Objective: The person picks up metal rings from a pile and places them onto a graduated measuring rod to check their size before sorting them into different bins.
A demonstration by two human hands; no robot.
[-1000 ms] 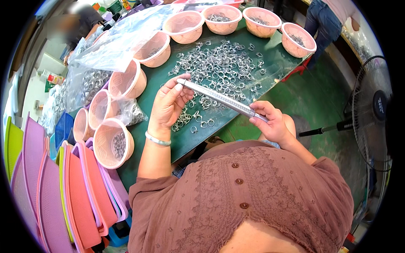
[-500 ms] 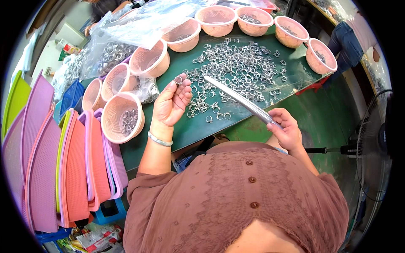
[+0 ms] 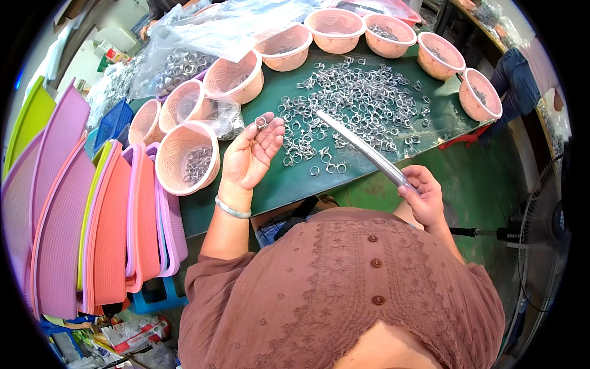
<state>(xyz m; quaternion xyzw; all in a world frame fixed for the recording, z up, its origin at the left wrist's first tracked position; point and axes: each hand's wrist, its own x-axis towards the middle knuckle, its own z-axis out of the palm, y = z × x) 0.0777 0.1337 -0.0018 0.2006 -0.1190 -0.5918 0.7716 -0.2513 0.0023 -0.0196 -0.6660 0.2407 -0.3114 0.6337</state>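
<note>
A silver ring (image 3: pixel 261 122) is pinched between the thumb and forefinger of my left hand (image 3: pixel 249 160), palm up, with the other fingers loosely curled. My right hand (image 3: pixel 425 198) is wrapped round the handle of a ring mandrel (image 3: pixel 361 146), a long tapered metal rod. Its narrow tip points up and left over the table, and no ring is on it. Beyond both hands a wide heap of loose silver rings (image 3: pixel 362 98) covers part of the green table (image 3: pixel 258 198). Several rings lie apart at the heap's near edge.
Pink plastic baskets (image 3: pixel 187 163) curve round the heap, some with rings inside. Clear plastic bags (image 3: pixel 184 71) of rings lie at the back left. Stacked colourful trays (image 3: pixel 110 240) stand at my left, a fan (image 3: pixel 544 227) at my right. Another person (image 3: pixel 516 77) is at the far right.
The view has shifted, so the table and baskets appear a little further right and some of them higher. Both hands keep their holds on the ring and the mandrel.
</note>
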